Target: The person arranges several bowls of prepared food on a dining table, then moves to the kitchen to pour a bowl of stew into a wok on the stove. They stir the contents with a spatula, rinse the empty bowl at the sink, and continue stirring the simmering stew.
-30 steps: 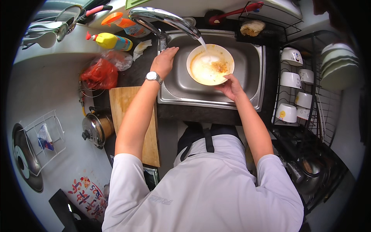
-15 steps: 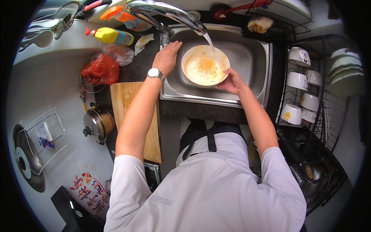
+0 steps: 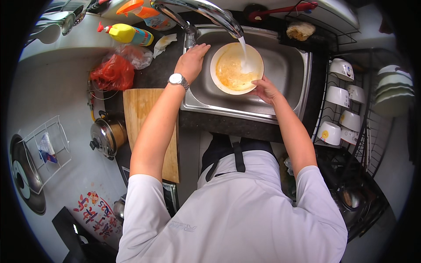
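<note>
Over at the sink [image 3: 245, 115], water [image 3: 243, 46] is already running from the curved tap [image 3: 206, 12], and its stream lands inside a pale bowl [image 3: 231, 60], toward the far right of its interior. The bowl is over the left half of the sink, mouth up; from here I can't tell whether its base rests on anything.

The right hand [image 3: 265, 90] has it by the near right edge, thumb over the rim and the other fingers curled underneath, partly hidden. The left hand [image 3: 191, 62] is just beside the tap's foot at the sink's left edge, fingers stretched out and wrapped round nothing I can see; whether the palm touches the tap is hidden.

As I judge it, things are at an early stage: the bowl is wetted, but orange-brown residue [image 3: 226, 78] remains across the inside, thickest on the near left, so the food traces are far from gone. The white bowls [image 3: 337, 96] off to the right stand apart, untouched by either hand.
</note>
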